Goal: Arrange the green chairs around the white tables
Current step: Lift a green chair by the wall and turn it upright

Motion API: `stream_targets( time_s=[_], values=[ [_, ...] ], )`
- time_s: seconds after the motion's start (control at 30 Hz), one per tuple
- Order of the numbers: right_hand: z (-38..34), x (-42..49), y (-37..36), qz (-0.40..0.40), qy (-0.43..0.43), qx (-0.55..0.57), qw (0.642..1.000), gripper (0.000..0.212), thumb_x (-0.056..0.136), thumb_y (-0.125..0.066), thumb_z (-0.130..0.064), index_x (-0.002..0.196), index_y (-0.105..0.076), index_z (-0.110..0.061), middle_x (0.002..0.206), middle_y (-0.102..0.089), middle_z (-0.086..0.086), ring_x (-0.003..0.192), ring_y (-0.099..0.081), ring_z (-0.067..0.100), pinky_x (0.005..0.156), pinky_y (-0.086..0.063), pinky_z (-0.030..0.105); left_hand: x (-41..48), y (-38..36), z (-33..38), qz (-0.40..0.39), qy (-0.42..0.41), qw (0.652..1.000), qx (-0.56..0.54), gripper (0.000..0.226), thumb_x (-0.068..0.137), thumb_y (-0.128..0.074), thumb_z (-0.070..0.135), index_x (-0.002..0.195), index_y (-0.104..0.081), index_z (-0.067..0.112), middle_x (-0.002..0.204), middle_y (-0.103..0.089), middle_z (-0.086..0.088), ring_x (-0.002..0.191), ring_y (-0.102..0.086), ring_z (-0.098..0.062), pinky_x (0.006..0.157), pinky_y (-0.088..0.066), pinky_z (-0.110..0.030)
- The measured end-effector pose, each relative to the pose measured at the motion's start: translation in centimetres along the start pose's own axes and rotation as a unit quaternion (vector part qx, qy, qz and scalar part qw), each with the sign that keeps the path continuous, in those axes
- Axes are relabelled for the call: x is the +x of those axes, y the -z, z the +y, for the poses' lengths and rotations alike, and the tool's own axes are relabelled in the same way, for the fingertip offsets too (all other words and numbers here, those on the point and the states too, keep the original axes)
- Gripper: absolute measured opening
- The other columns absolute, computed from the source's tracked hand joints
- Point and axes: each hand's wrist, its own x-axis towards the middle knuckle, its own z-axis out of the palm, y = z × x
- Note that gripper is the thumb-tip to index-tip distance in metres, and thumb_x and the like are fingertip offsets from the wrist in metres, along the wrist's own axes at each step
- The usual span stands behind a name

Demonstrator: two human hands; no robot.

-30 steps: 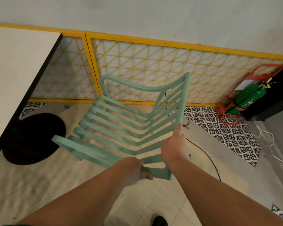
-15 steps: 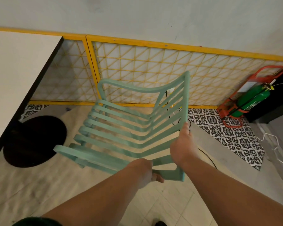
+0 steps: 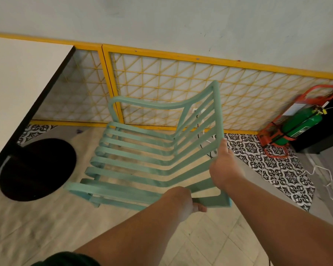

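Fingers (image 3: 199, 208) of both your hands grip the green chair (image 3: 142, 160) by its backrest frame: L hand (image 3: 181, 204) at the lower corner, R hand (image 3: 223, 167) up the side rail. Chair looks lifted and tilted, just right of the white worktop (image 3: 17, 83). Swing seat toward worktop w/o clipping the edge; set legs flat. Curved slats, smooth, rigid.

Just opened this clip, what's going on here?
A person holds a green slatted chair by its backrest with both hands. The left hand grips the near corner of the back frame, and the right hand grips the frame's rail further up. The seat points toward the white table at the left, apart from it, near the table's round black base. Whether the chair's legs touch the floor cannot be told.
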Motion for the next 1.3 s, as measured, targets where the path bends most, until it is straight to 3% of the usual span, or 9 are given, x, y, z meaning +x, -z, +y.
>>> stream_targets(
  time_s=[0.23, 0.43, 0.57, 0.7, 0.8, 0.9, 1.0, 1.1, 1.3],
  values=[
    [0.7, 3.4, 0.6, -0.013, 0.012, -0.053, 0.998, 0.08, 0.094, -0.04, -0.006, 0.162, 0.0, -0.021, 0.151, -0.035, 0.02, 0.116, -0.056, 0.033, 0.079, -0.048, 0.039, 3.7, 1.0, 1.8, -0.018, 0.017, 1.0, 0.016, 0.082, 0.082, -0.062, 0.075, 0.123, -0.058, 0.003, 0.096, -0.062, -0.013, 0.09, -0.061, -0.032, 0.083, -0.05, -0.039],
    [1.4, 6.1, 0.7, 0.001, 0.004, -0.07, 0.998, 0.085, 0.094, -0.037, -0.002, 0.162, 0.01, -0.018, 0.16, -0.03, 0.012, 0.111, -0.062, 0.034, 0.071, -0.043, 0.041, 7.6, 0.9, 3.4, -0.026, 0.047, 0.999, -0.009, 0.093, 0.073, -0.062, 0.084, 0.122, -0.061, 0.005, 0.105, -0.069, -0.018, 0.109, -0.065, -0.036, 0.088, -0.049, -0.041],
    [2.0, 7.1, 0.8, 0.015, 0.015, -0.046, 0.999, 0.082, 0.094, -0.038, -0.003, 0.163, 0.004, -0.021, 0.156, -0.037, 0.014, 0.111, -0.062, 0.036, 0.074, -0.044, 0.042, 8.0, 1.3, 3.9, -0.015, 0.041, 0.999, -0.017, 0.091, 0.072, -0.063, 0.084, 0.118, -0.062, 0.006, 0.073, -0.053, -0.01, 0.105, -0.066, -0.036, 0.082, -0.049, -0.04],
    [2.2, 7.3, 0.8, 0.013, 0.022, -0.038, 0.999, 0.079, 0.096, -0.038, -0.007, 0.163, 0.002, -0.022, 0.154, -0.039, 0.014, 0.106, -0.062, 0.035, 0.072, -0.044, 0.042, 5.3, 0.8, 3.1, 0.037, 0.019, 0.997, -0.06, 0.083, 0.079, -0.058, 0.083, 0.117, -0.062, 0.01, 0.099, -0.067, -0.011, 0.102, -0.066, -0.033, 0.078, -0.05, -0.037],
    [2.0, 7.4, 0.9, 0.004, 0.022, -0.035, 0.999, 0.078, 0.096, -0.038, -0.011, 0.162, 0.001, -0.019, 0.156, -0.036, 0.014, 0.113, -0.059, 0.036, 0.076, -0.044, 0.042, 2.1, 1.0, 1.6, 0.073, -0.007, 0.992, -0.102, 0.066, 0.089, -0.053, 0.074, 0.127, -0.062, 0.02, 0.117, -0.068, -0.007, 0.112, -0.064, -0.03, 0.092, -0.052, -0.042],
    [1.5, 6.4, 1.7, -0.016, 0.059, -0.066, 0.996, 0.072, 0.098, -0.038, -0.017, 0.162, -0.004, -0.009, 0.163, -0.022, 0.017, 0.144, -0.033, 0.038, 0.111, -0.038, 0.05, -1.2, 3.1, -0.7, 0.161, -0.023, 0.984, -0.075, 0.056, 0.099, -0.044, 0.062, 0.14, -0.052, 0.024, 0.135, -0.061, -0.005, 0.127, -0.055, -0.028, 0.107, -0.045, -0.048],
    [0.5, 4.2, 2.4, -0.001, 0.15, -0.145, 0.978, 0.063, 0.103, -0.037, -0.027, 0.16, -0.016, -0.009, 0.167, -0.013, 0.016, 0.154, -0.01, 0.034, 0.124, -0.017, 0.05, -4.2, 6.3, -3.7, 0.23, -0.033, 0.972, -0.02, 0.06, 0.104, -0.03, 0.056, 0.159, -0.025, 0.031, 0.165, -0.031, 0.001, 0.153, -0.023, -0.026, 0.123, -0.021, -0.052],
    [-1.9, 1.7, 3.6, 0.012, 0.192, -0.073, 0.979, 0.07, 0.104, -0.04, -0.045, 0.162, -0.016, -0.014, 0.17, -0.011, 0.011, 0.157, -0.002, 0.028, 0.125, -0.005, 0.044, -7.3, 9.9, -6.8, 0.278, -0.025, 0.96, 0.028, 0.066, 0.102, -0.031, 0.058, 0.161, -0.013, 0.036, 0.17, -0.019, 0.005, 0.156, -0.012, -0.025, 0.126, -0.014, -0.053],
    [-7.2, -3.8, 7.7, 0.031, 0.231, 0.009, 0.973, 0.08, 0.098, -0.041, -0.058, 0.163, -0.017, -0.019, 0.171, -0.016, 0.003, 0.158, 0.001, 0.022, 0.127, -0.004, 0.041, -15.3, 14.5, -12.5, 0.314, 0.018, 0.948, 0.054, 0.066, 0.1, -0.037, 0.058, 0.16, -0.022, 0.036, 0.169, -0.02, 0.006, 0.157, -0.012, -0.025, 0.126, -0.015, -0.052]
  ],
)
